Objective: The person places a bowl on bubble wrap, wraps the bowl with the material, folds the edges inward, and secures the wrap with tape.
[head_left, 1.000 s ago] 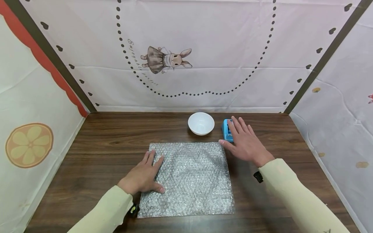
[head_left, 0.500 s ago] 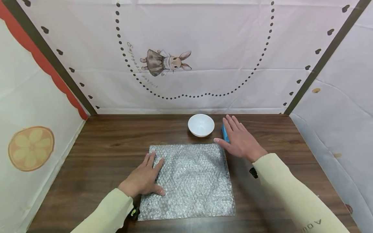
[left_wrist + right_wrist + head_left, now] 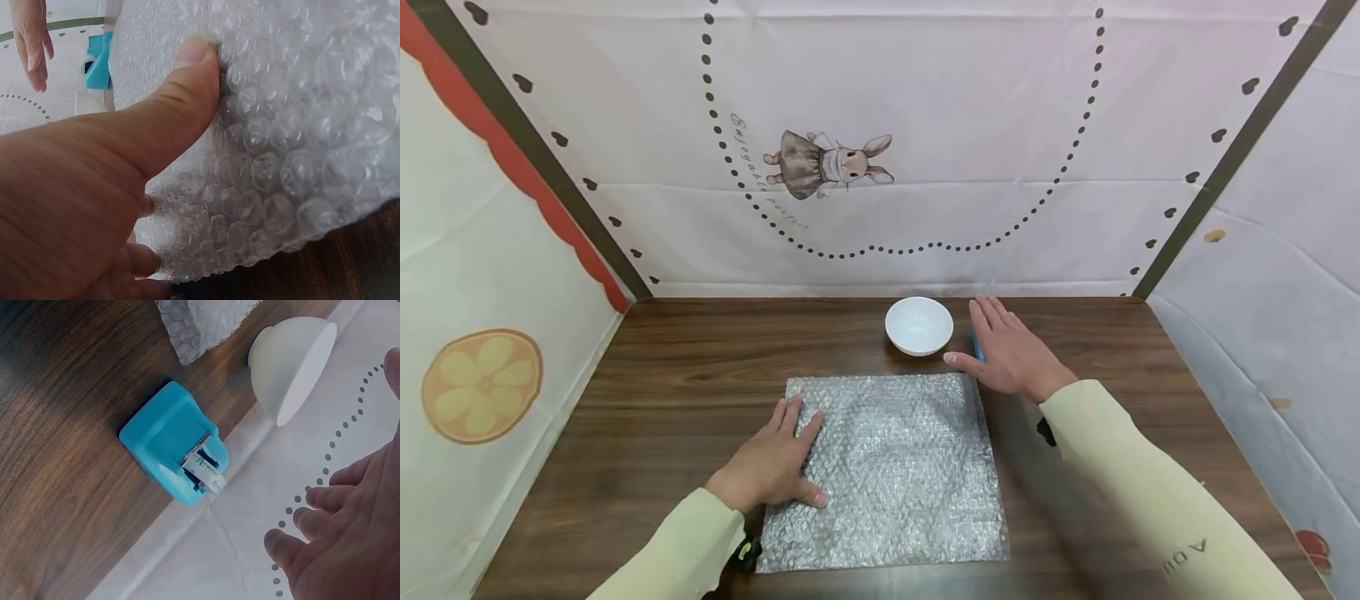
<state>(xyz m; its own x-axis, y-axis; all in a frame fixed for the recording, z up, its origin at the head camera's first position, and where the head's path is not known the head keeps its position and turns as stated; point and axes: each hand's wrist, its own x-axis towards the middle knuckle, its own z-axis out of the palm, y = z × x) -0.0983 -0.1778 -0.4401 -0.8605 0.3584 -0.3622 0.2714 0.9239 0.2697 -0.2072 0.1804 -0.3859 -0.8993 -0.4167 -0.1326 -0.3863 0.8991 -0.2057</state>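
The right hand [image 3: 1013, 354] hangs straight-fingered and empty above the tape holder [image 3: 164, 428], bowl [image 3: 919, 327] just left. The left hand [image 3: 766, 463] lies spread on bubble wrap [image 3: 910, 471].

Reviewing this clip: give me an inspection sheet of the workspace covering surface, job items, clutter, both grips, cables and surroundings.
Surface: dark wood-grain table.
Bubble wrap: spread out on the table, slightly rippled.
White bowl: upright, beyond the wrap's far edge.
Blue tape dispenser: right of the bowl, printed tape loaded; mostly hidden in the head view.
Clutter: nothing seen.
Left grip: rests on the wrap's left side, fingers spread.
Right grip: hovers near the dispenser, fingers extended, holding nothing.
Cables: nothing seen.
Surroundings: white printed cloth behind, with a sideways rabbit picture.
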